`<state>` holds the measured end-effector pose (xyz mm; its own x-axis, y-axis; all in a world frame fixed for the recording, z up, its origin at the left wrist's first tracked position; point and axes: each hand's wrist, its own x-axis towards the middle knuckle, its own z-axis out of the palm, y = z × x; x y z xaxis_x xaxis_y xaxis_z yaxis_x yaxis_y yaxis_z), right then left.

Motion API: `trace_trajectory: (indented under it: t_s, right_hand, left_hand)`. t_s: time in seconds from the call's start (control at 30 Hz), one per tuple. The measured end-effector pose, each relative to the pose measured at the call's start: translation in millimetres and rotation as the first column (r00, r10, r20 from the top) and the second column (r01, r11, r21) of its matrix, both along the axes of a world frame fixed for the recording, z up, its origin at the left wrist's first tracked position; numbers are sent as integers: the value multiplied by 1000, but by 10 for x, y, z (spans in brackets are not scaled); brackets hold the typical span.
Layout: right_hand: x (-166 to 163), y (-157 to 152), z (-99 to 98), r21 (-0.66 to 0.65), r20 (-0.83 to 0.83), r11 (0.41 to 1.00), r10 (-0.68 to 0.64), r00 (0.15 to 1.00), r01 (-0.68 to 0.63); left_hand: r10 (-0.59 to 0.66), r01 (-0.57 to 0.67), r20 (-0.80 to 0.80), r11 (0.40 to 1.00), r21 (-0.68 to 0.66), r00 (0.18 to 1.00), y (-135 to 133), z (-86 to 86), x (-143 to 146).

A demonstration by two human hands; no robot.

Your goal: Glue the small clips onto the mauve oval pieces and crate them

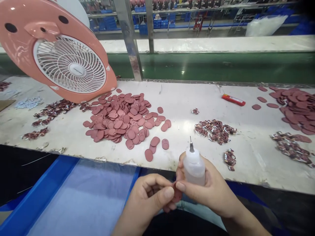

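My left hand [154, 198] is closed, pinching a small reddish-pink oval piece [177, 194] between thumb and fingers. My right hand [209, 186] has its fingers wrapped round a translucent squeeze bottle [194, 167] with a thin metal needle tip pointing up. Its thumb and forefinger also meet at the edge of the oval piece, in front of the bottle. Fingers partly hide the piece. Beyond my hands lies a large pile of similar oval pieces [118, 118], some with small holes. To the right is a heap of small brown-and-white pieces [215, 130].
A pink animal-shaped fan [103, 62] stands at the table's back left. A red-and-yellow tube-like item [233, 99] lies at the back right, near another oval-piece pile [300, 106]. Below the table's front edge sits a blue bin [66, 170] with a plastic liner. A green conveyor belt [209, 67] runs behind.
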<state>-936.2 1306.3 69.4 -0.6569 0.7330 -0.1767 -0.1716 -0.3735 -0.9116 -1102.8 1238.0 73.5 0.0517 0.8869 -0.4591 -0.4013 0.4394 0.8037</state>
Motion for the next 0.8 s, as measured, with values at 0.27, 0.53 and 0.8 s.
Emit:
trace_trajectory:
  t_s: [0.27,0.53,0.8]
  right_hand:
    - [67,-23,-18,-58,-70,987,147,987,-151]
    - [135,-80,-53,-43,-24,999,31,999,-32]
    - [605,-289,-164,584,396,786,-493,774,202]
  left_hand:
    - [-222,288,536,957,-42,815,13,-466,111]
    - [-257,337,676,941,14,690,-13,-564,108]
    - [-56,-1,720,997,79,692,-45,-411,114]
